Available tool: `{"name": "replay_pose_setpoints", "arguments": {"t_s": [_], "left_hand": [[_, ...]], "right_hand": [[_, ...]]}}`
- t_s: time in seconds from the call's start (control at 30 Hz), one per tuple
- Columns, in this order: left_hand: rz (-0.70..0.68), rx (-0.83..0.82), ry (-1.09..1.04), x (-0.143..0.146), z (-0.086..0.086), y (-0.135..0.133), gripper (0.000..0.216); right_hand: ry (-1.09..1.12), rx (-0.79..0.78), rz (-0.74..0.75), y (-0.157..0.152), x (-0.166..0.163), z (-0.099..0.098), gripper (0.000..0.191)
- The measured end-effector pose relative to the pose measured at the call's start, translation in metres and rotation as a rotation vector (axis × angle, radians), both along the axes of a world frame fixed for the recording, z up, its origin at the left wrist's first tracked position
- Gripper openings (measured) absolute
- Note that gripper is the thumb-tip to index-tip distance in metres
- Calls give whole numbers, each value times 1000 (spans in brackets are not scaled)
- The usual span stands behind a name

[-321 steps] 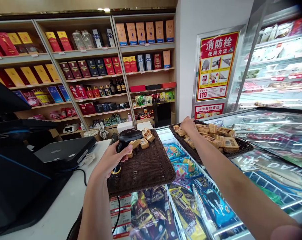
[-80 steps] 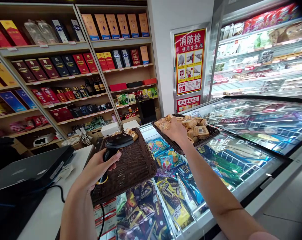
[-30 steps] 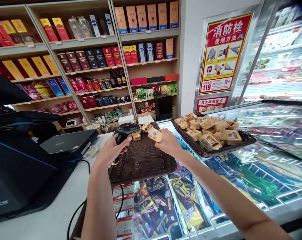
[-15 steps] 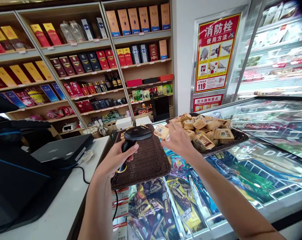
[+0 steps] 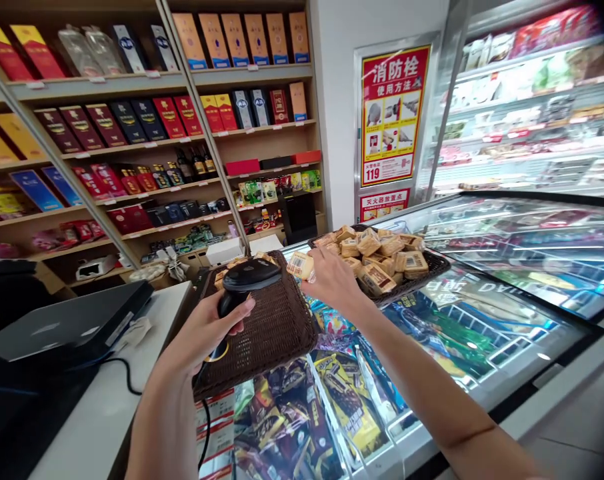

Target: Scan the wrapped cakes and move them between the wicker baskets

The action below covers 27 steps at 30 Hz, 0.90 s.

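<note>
My left hand (image 5: 202,333) grips a black barcode scanner (image 5: 245,283) above the near brown woven tray (image 5: 277,330). My right hand (image 5: 335,280) pinches a small tan wrapped snack packet (image 5: 301,265), held up just right of the scanner head. A few similar packets (image 5: 222,273) lie at the far end of the near tray, partly hidden by the scanner. Behind my right hand a second woven tray (image 5: 429,270) is heaped with several of the same packets (image 5: 377,250).
Both trays rest on the glass lid of a chest freezer (image 5: 432,333) full of ice cream. A white counter (image 5: 112,393) with a dark till (image 5: 67,327) is on the left. Shelves of boxed goods (image 5: 147,127) line the back wall; an open chiller (image 5: 527,107) stands right.
My right hand took a packet from the heaped tray and brought it left, in front of the scanner. The left hand kept hold of the scanner; my view swung right.
</note>
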<state>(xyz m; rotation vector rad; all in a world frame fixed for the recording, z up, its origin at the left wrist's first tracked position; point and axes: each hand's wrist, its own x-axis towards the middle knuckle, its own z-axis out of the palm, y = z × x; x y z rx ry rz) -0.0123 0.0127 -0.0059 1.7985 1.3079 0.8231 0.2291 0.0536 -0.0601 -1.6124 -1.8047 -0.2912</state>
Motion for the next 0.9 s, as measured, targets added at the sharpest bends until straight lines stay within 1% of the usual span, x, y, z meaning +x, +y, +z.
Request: {"name": "replay_pose_setpoints", "arguments": {"t_s": [0.1,0.2,0.27,0.33,0.4,0.5,0.7,0.8,0.9], "left_hand": [[-8,4,-19,-1,0,1,47],[-10,5,-21,-1,1,1,47],[-6,1,-13,-1,2,1,47],[-2,-10,-4,-1,2,1,47],[2,-20,-7,-3,1,1,46],[18,-12,-29,-10,-1,4,46],[74,57,-45,-31,-2,8,45],[100,51,-67,-33,1,5,45],[118,35,-82,-34,3,2,46]], "right_hand": [[-43,-15,-117,8,14,-1,40],[-102,-12,-245,24,36,-10,35],[-128,-12,-283,37,50,-21,36],[-132,-41,-273,47,58,-32,40],[-118,-93,-260,53,61,-41,45],[-94,-125,-278,57,58,-48,41],[-87,-63,-377,62,55,-55,36],[-94,-62,-395,63,56,-56,34],[-77,-55,-402,60,55,-55,39]]}}
